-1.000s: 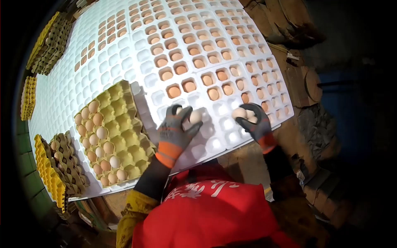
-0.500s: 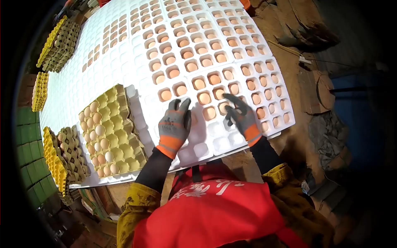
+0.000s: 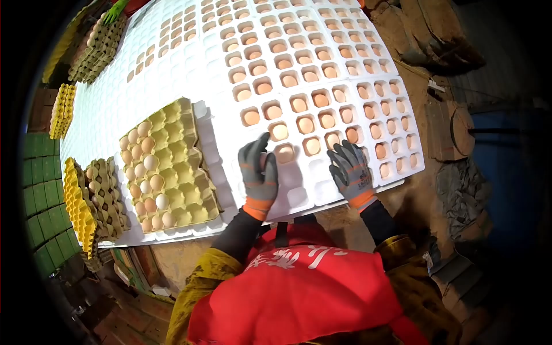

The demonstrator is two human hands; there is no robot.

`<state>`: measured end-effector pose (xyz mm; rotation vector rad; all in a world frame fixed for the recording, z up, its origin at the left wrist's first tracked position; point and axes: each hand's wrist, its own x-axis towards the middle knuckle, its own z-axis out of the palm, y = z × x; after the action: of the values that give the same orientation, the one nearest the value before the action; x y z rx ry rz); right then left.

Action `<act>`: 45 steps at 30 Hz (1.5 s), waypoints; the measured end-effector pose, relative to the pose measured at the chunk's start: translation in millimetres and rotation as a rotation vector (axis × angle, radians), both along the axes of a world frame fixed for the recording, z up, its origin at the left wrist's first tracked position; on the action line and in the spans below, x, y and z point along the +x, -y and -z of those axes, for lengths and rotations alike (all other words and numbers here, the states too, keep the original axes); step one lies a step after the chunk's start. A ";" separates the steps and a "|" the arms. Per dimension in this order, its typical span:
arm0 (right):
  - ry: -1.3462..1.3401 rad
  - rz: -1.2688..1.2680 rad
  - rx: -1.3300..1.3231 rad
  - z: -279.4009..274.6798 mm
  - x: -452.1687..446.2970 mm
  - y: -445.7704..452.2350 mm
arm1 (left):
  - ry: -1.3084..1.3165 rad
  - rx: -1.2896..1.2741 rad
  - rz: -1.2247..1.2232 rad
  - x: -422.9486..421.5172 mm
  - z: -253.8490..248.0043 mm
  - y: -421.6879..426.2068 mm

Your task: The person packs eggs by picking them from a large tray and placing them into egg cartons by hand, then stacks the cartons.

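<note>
My left hand (image 3: 259, 175), in a grey glove with an orange cuff, is over the near part of the white moulded tray (image 3: 317, 196). Its fingers curl round an egg (image 3: 263, 160), partly hidden between thumb and fingers. Just beyond its fingertips, a pale egg (image 3: 279, 132) and another egg (image 3: 284, 152) sit in cells. My right hand (image 3: 351, 172), gloved alike, rests over cells to the right, fingers spread and nothing visible in it. An egg (image 3: 332, 140) lies by its fingertips. Left of my hands is a yellowish egg carton (image 3: 184, 167), eggs filling its left side.
Stacked grey cartons (image 3: 107, 198) and a yellow carton (image 3: 79, 201) stand at the table's left edge. More yellow cartons (image 3: 62, 112) and a tall carton stack (image 3: 99, 54) are farther back. Another person's green-gloved hand (image 3: 115, 11) touches that stack. Brown sacks (image 3: 428, 29) lie beyond the right edge.
Eggs that both hands held a second ago have left my right hand, and more near cells now hold eggs. My right hand has opened. The green-gloved hand has come into view at the upper left.
</note>
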<state>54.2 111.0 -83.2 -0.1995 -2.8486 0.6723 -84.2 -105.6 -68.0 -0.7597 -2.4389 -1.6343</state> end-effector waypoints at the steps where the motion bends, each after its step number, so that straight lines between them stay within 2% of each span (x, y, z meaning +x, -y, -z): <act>1: 0.011 0.005 0.005 1.2 -0.5 -0.3 | -0.065 -0.095 -0.016 1.5 8.4 3.9; 2: -0.001 0.011 0.033 1.0 -0.5 0.9 | -0.110 -0.131 -0.013 -3.7 19.0 6.7; 3: -0.014 0.013 0.061 1.1 0.5 3.0 | -0.050 -0.355 0.051 -14.4 31.1 8.4; 4: -0.051 0.031 0.009 2.9 1.7 4.1 | -0.139 -0.475 0.137 -17.7 32.5 9.4; 5: -0.067 0.082 0.016 2.2 2.2 6.2 | -0.205 -0.466 0.070 -8.8 32.8 8.9; 6: -0.148 0.132 0.005 -3.8 -3.2 14.1 | -0.155 -0.359 0.055 -1.6 18.5 12.7; 7: -0.225 0.182 -0.012 -14.7 -13.5 27.2 | -0.146 -0.261 0.071 4.0 -20.3 24.9; 9: -0.256 0.255 -0.366 -54.7 -42.7 77.4 | -0.100 -0.160 0.206 2.2 -70.9 75.6; 10: -0.257 0.168 -0.316 -64.3 -58.3 96.6 | -0.131 -0.141 0.166 -4.8 -90.4 110.1; 12: -0.198 0.012 -0.493 -94.4 -91.1 161.2 | -0.197 -0.118 0.018 -17.6 -100.7 196.5; 13: -0.144 -0.084 -0.602 -104.2 -101.4 196.2 | -0.046 -0.158 -0.102 -17.7 -115.8 237.4; 14: -0.084 -0.203 -0.698 -98.0 -109.3 226.7 | -0.160 -0.250 -0.141 -24.1 -116.6 277.3; 15: 0.040 -0.323 -0.678 -116.1 -116.7 260.3 | -0.200 -0.368 -0.108 -28.7 -113.2 315.5; 16: -0.107 -0.481 -0.422 -114.5 -124.9 287.2 | -0.153 -0.431 -0.066 -29.2 -113.8 338.2; 17: -0.062 -0.532 -0.335 -112.6 -127.9 311.5 | -0.106 -0.489 -0.025 -29.1 -113.1 352.6; 19: -0.035 -0.524 -0.049 -108.7 -136.2 345.3 | -0.176 -0.589 0.121 -36.1 -109.9 359.8; 21: 0.016 -0.512 0.007 -100.4 -136.4 362.4 | -0.285 -0.751 0.192 -47.5 -91.4 354.7; 22: 0.046 -0.499 0.036 -97.2 -135.5 367.4 | -0.245 -0.753 0.243 -50.9 -86.0 359.4; 23: 0.003 -0.492 -0.098 -95.4 -138.6 368.0 | -0.207 -0.753 0.296 -54.4 -82.1 363.4; 25: -0.081 -0.479 -0.372 -100.4 -144.5 363.5 | -0.114 -0.502 0.294 -60.3 -80.8 378.1; 26: 0.073 -0.335 -0.744 -110.0 -140.3 359.4 | -0.073 -0.381 0.288 -65.6 -82.0 385.7; 27: 0.061 -0.206 -1.105 -101.9 -138.9 353.0 | 0.213 -0.218 0.227 -66.5 -92.1 391.7; 29: 0.251 0.059 -1.690 -108.7 -145.1 317.4 | 0.785 0.331 0.019 -76.4 -98.8 404.1; 30: 0.227 0.041 -1.626 -115.9 -148.3 313.8 | 0.963 0.636 0.037 -84.2 -103.2 407.4; 31: 0.204 0.025 -1.560 -122.8 -150.5 311.2 | 0.954 0.742 0.062 -85.8 -114.0 402.8; 33: 0.101 -0.157 -0.664 -113.7 -160.0 329.7 | 0.788 0.075 0.030 -96.7 -119.1 394.2; 34: 0.120 -0.200 -0.398 -124.2 -164.7 347.1 | 0.286 -0.265 0.129 -95.5 -110.6 377.1; 35: 0.143 -0.235 -0.135 -128.9 -167.4 361.3 | -0.206 -0.501 0.175 -96.8 -108.0 362.3; 36: 0.163 -0.228 0.098 -111.0 -170.3 371.0 | -0.180 -0.793 0.233 -96.5 -98.7 347.7; 37: 0.161 -0.214 -0.044 -109.7 -169.8 370.2 | -0.154 -1.085 0.287 -97.5 -90.8 339.1; 38: 0.151 -0.203 -0.183 -110.1 -172.4 367.1 | -0.149 -1.087 0.315 -100.9 -88.5 339.1; 39: 0.143 -0.193 -0.324 -109.7 -174.8 363.2 | -0.022 -0.879 0.281 -105.7 -90.8 344.8; 41: 0.360 0.077 -1.235 -107.2 -172.4 336.5 | 0.230 -0.458 0.213 -114.2 -94.7 368.6; 42: 0.262 0.045 -1.414 -116.0 -174.2 328.3 | 0.418 -0.100 0.249 -124.6 -86.9 379.3; 43: 0.155 0.015 -1.591 -126.0 -176.8 321.0 | 0.976 0.294 0.221 -131.1 -102.1 391.4; 44: 0.171 0.026 -1.710 -128.4 -180.9 313.2 | 1.004 0.523 0.284 -132.2 -111.1 396.6; 45: 0.187 -0.067 -1.456 -122.1 -190.9 308.5 | 1.024 0.753 0.349 -133.9 -115.8 399.2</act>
<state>-136.7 -197.5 38.9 -0.3556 -1.8788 2.6356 -218.1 -504.9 47.8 -0.2151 -1.7602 -3.3983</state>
